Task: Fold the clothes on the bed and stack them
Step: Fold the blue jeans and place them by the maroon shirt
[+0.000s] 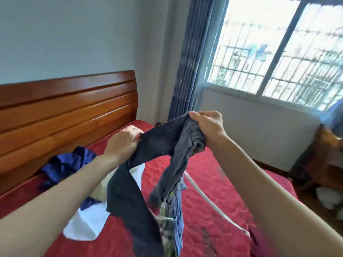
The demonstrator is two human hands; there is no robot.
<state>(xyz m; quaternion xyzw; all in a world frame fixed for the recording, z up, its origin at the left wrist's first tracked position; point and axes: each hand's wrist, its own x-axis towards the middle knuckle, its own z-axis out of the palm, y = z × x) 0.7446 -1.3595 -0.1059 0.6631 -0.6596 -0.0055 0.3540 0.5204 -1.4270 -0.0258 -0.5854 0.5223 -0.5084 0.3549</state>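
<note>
Trouble I expect: my left hand (123, 143) and right hand (207, 125) both grip the dark grey denim trousers (163, 145) above the red quilted bed (213, 182); dangling legs could drag the white garment (87, 225) beneath.

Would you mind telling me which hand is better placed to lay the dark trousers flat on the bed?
Left, probably. The left hand grips the dark trousers lower, close above the red bedspread; the right hand holds the bunched end higher.
</note>
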